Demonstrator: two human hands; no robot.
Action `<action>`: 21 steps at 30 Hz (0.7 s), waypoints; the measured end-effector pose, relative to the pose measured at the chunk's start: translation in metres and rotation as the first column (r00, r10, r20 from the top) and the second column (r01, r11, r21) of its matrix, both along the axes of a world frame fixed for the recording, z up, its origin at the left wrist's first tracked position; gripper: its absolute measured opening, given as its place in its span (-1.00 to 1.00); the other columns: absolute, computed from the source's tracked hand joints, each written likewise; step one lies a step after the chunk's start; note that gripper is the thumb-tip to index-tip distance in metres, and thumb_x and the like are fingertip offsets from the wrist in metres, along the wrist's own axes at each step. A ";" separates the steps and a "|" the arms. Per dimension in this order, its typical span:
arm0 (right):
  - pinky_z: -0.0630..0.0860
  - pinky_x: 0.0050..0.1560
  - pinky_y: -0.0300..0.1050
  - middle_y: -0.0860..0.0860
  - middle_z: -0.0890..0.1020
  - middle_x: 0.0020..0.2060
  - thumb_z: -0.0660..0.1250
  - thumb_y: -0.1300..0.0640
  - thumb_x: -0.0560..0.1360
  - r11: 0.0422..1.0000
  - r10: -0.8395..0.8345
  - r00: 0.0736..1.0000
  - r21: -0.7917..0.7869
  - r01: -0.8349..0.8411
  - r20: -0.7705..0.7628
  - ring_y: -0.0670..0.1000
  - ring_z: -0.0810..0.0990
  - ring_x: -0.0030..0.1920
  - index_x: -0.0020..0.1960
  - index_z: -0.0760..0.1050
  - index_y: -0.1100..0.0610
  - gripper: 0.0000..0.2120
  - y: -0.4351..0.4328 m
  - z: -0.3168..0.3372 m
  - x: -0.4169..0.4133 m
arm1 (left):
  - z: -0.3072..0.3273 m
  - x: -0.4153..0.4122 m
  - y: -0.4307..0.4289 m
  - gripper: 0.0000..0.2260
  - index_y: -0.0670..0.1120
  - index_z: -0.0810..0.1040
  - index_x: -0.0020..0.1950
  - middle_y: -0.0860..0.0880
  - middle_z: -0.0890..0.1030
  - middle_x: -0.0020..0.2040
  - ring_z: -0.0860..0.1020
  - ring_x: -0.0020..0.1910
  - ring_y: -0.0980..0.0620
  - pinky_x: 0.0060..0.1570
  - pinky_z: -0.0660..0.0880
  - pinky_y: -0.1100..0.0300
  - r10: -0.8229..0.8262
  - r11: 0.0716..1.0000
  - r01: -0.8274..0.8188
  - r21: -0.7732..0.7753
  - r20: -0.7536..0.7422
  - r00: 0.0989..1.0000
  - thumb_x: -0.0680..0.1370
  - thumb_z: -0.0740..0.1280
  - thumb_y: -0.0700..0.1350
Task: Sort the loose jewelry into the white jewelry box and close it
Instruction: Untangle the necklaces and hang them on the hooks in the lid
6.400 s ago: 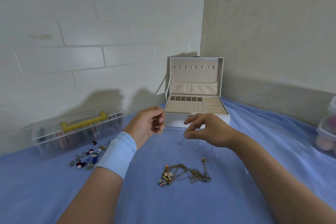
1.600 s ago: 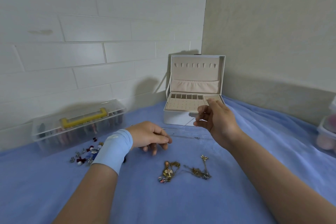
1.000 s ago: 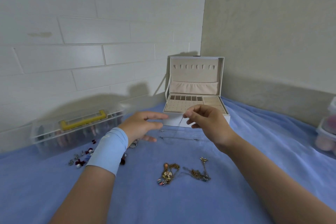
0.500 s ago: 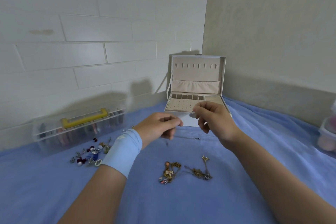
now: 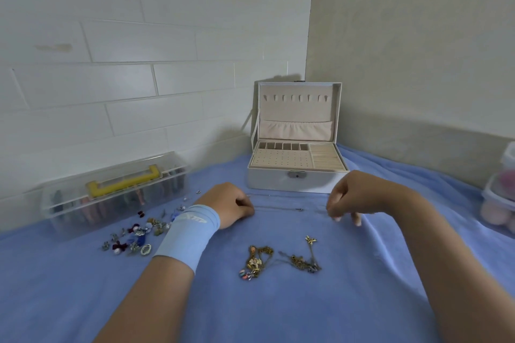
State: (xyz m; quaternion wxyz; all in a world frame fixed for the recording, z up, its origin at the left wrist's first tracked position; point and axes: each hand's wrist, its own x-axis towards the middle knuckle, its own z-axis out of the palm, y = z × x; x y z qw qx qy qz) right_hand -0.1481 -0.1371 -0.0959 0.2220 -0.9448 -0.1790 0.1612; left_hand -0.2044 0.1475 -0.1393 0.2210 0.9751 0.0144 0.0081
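The white jewelry box (image 5: 273, 183) stands open at the back of the blue cloth, its lid upright. In front of it a thin silver chain (image 5: 278, 208) lies stretched across the cloth. My left hand (image 5: 231, 205), with a blue wristband, pinches the chain's left end with curled fingers. My right hand (image 5: 352, 198) pinches at its right end, fingertips down on the cloth. Nearer to me lie two tangles of gold necklaces (image 5: 256, 260) (image 5: 303, 262). A scatter of small earrings and rings (image 5: 136, 234) lies to the left of my left wrist.
A clear plastic case with a yellow handle (image 5: 111, 192) stands along the brick wall on the left. Clear lidded containers with pink contents (image 5: 498, 200) sit at the right edge. The blue cloth (image 5: 306, 309) covers the whole surface.
Both hands have dropped from in front of the box to the cloth and moved apart, drawing the thin chain out in a line between them.
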 end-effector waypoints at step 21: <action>0.44 -0.29 -0.23 -0.13 0.63 -0.31 0.47 0.17 0.36 0.967 0.034 0.988 -0.256 0.005 0.149 -0.10 0.54 -0.29 -0.27 0.61 0.04 -0.93 0.012 -0.013 0.001 | 0.000 -0.001 -0.002 -0.80 0.14 0.68 -0.07 0.10 0.66 0.07 0.60 0.05 0.04 0.10 0.51 0.20 -0.014 0.990 0.003 0.138 0.077 0.997 0.58 0.32 -0.14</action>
